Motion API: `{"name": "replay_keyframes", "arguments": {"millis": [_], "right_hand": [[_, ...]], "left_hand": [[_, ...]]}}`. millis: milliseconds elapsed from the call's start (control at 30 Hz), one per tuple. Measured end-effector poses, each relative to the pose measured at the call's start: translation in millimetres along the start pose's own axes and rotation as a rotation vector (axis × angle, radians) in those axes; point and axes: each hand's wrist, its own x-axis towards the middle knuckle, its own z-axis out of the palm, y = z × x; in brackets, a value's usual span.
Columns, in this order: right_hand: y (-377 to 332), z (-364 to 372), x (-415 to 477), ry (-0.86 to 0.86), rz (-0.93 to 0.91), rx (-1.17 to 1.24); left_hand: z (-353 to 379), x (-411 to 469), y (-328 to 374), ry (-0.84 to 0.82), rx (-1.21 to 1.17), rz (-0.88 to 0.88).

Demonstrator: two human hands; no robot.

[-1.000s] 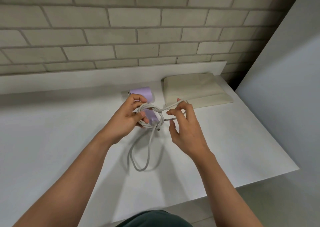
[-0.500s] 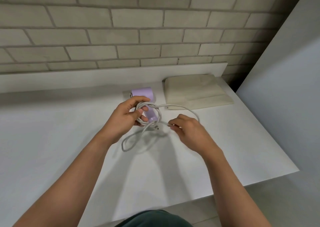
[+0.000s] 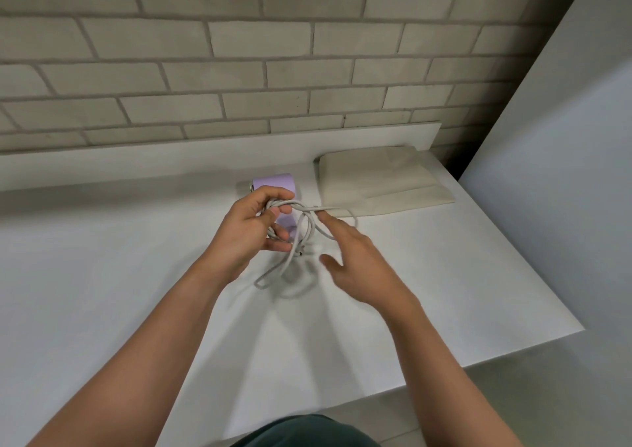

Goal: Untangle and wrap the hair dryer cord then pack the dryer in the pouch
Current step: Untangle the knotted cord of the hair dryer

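Note:
A lilac hair dryer (image 3: 275, 183) lies on the white counter (image 3: 102, 275), mostly hidden behind my left hand (image 3: 251, 233). That hand grips the dryer's handle together with coils of the pale grey cord (image 3: 301, 233) wound around it. A loose loop of cord hangs down to the counter below the hand. My right hand (image 3: 355, 262) is spread with straight fingers, its index fingertip touching a strand of cord that runs right toward the pouch. The beige fabric pouch (image 3: 379, 176) lies flat at the back right.
A brick wall rises behind the counter's low white backsplash. A pale panel (image 3: 564, 139) stands on the right, next to the counter's right edge. The counter's front edge runs diagonally at the lower right.
My right hand has let go of the cord end, opened and swung up toward the coil. The hanging loop has grown shorter. My left hand has stayed on the dryer handle.

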Motion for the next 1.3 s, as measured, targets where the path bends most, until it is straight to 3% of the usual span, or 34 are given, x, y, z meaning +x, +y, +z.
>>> {"name": "replay_keyframes", "arguments": {"millis": [100,333,533,800,933,1067,1200,1300], "right_hand": [[-18,14,7,-0.001,0.050,0.303],[-16,21,11,0.080,0.110,0.595],[-12,25,13,-0.016,0.134,0.607],[0,16,5,0.155,0.000,0.148],[-4,3,-5,0.107,-0.037,-0.180],[-11,-5,-10,-0.008,0.049,-0.279],[-20,-11,-14,-0.043,0.055,-0.360],[-28,-6,-11,0.097,-0.006,-0.377]], "left_hand": [[1,2,-1,0.014,0.005,-0.009],[-5,4,-3,0.002,-0.010,-0.034],[-1,4,-2,-0.012,-0.005,-0.036],[5,3,-5,0.077,0.059,-0.043],[8,5,-10,0.134,0.241,-0.017],[7,10,-10,0.182,0.450,0.080],[9,12,-12,0.162,0.539,0.025],[10,13,-9,0.091,0.463,-0.065]]}}
